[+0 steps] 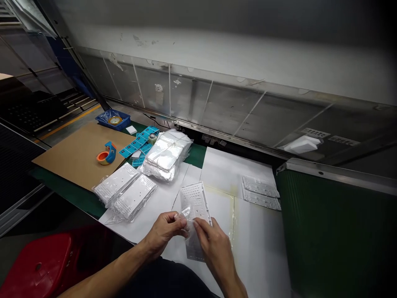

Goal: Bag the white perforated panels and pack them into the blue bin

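My left hand (166,232) pinches the crumpled edge of a clear plastic bag (185,212) between thumb and fingers. My right hand (215,244) is closed on the lower right side of a white slotted plastic panel (194,196), its thumb close to the bag. The panel is tilted above the white-covered table, and its lower end is partly hidden by my right hand. How far the bag covers the panel I cannot tell. To the left lie bagged white panels (135,196) in two stacks. Behind them stands a tied pile of clear bags (166,151).
Two more white panels (260,192) lie at the right, by a green conveyor belt (335,231). At the left are a tape dispenser (107,154) on brown cardboard (74,153), blue label strips (138,142) and a blue tray (124,123). A red stool (37,265) stands below.
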Available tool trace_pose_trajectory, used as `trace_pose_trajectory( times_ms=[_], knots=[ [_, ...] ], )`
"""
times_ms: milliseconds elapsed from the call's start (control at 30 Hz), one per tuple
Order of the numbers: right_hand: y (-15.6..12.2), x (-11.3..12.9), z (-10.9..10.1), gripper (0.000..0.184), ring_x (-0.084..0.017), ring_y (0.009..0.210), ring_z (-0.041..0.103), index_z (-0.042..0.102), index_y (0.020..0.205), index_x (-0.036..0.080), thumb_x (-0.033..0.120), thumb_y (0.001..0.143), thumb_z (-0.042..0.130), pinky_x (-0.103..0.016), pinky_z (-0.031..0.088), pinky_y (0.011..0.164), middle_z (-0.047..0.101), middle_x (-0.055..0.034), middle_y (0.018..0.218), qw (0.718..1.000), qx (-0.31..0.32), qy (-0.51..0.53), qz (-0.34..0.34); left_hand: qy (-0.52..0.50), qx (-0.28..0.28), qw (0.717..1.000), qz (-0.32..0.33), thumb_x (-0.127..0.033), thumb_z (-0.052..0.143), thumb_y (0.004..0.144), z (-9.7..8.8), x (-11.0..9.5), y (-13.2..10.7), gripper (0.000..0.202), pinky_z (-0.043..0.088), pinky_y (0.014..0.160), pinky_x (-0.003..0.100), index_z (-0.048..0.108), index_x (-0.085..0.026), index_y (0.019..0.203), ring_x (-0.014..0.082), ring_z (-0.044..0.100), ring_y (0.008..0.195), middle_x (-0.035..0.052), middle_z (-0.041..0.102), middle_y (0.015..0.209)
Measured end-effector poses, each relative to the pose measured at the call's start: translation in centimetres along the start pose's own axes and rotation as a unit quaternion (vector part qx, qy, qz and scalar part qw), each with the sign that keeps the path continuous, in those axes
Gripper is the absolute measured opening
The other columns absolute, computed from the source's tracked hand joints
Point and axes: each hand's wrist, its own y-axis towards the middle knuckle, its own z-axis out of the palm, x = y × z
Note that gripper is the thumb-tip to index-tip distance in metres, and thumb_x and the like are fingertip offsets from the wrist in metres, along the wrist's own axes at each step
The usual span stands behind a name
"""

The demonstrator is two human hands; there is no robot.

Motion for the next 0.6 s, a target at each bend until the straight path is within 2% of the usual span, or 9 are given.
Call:
trace_pose_trajectory(
  times_ms=[100,200,267,333,400,500,600],
  knots=[
    [-0.1,-1.8,-0.7,0.035,-0.021,0.078,0.063,0.061,0.106,0.033,0.043,0.091,0.032,-0.030,0.047,0.066,0.061,-0.0046,0.094,0.998,-0.014,-0.013,0.056,-0.073,0.047,0.994,-0.073,-0.038,0.063,0.076,-0.5,-0.7,-0.7,0.027,0.047,0.077,0.038,0.051,-0.016,0.067,0.0174,0.057,0.078,0.0045,0.057,0.078],
    [-0.1,-2.6,-1.3,0.035,-0.023,0.086,0.062,0.061,0.107,0.033,0.044,0.091,0.031,-0.031,0.047,0.068,0.063,-0.0046,0.097,0.997,-0.016,-0.008,0.069,-0.006,0.078,0.993,-0.090,-0.032,0.068,0.069,-1.1,-1.0,-0.3,0.023,0.048,0.071,0.034,0.050,-0.018,0.072,0.0159,0.056,0.071,0.0016,0.055,0.073],
    [0.0,-2.6,-1.4,0.034,-0.024,0.093,0.061,0.061,0.107,0.032,0.042,0.091,0.033,-0.031,0.047,0.072,0.063,-0.0039,0.097,0.998,-0.021,0.006,0.066,0.131,0.056,0.988,-0.051,-0.025,0.070,0.065,-1.3,-0.7,0.7,0.022,0.045,0.059,0.026,0.051,-0.018,0.073,0.0126,0.054,0.060,-0.0019,0.053,0.064],
    [0.0,-2.6,-1.4,0.033,-0.026,0.102,0.057,0.061,0.106,0.033,0.042,0.090,0.034,-0.033,0.047,0.076,0.064,-0.0032,0.099,0.997,-0.030,0.019,0.075,0.277,-0.006,0.961,0.015,-0.027,0.067,0.067,-1.3,-0.4,1.8,0.017,0.040,0.050,0.022,0.054,-0.019,0.075,0.0107,0.050,0.050,-0.0051,0.049,0.055],
    [-0.1,-2.8,-1.3,0.033,-0.029,0.111,0.052,0.061,0.106,0.034,0.044,0.089,0.035,-0.037,0.046,0.081,0.063,-0.0027,0.103,0.994,-0.039,0.034,0.096,0.356,-0.043,0.931,0.062,-0.034,0.060,0.074,-1.0,-0.1,2.8,0.017,0.039,0.048,0.022,0.058,-0.019,0.079,0.0115,0.051,0.046,-0.0053,0.049,0.051],
    [-0.6,-3.6,-1.5,0.035,-0.033,0.116,0.047,0.062,0.106,0.034,0.050,0.086,0.038,-0.044,0.043,0.087,0.063,-0.0023,0.108,0.988,-0.037,0.082,0.128,0.334,-0.022,0.941,0.048,-0.045,0.052,0.079,-0.6,-0.1,3.7,0.031,0.042,0.047,0.023,0.063,-0.018,0.089,0.0143,0.056,0.047,-0.0016,0.058,0.055],
    [-2.1,-5.1,-2.8,0.039,-0.033,0.121,0.042,0.065,0.103,0.035,0.058,0.080,0.045,-0.048,0.038,0.095,0.060,-0.0018,0.116,0.967,-0.057,0.166,0.186,0.304,-0.063,0.950,0.018,-0.052,0.047,0.080,-0.4,-0.2,4.4,0.041,0.042,0.047,0.023,0.063,-0.017,0.094,0.0149,0.056,0.046,-0.0010,0.058,0.053]
  ],
)
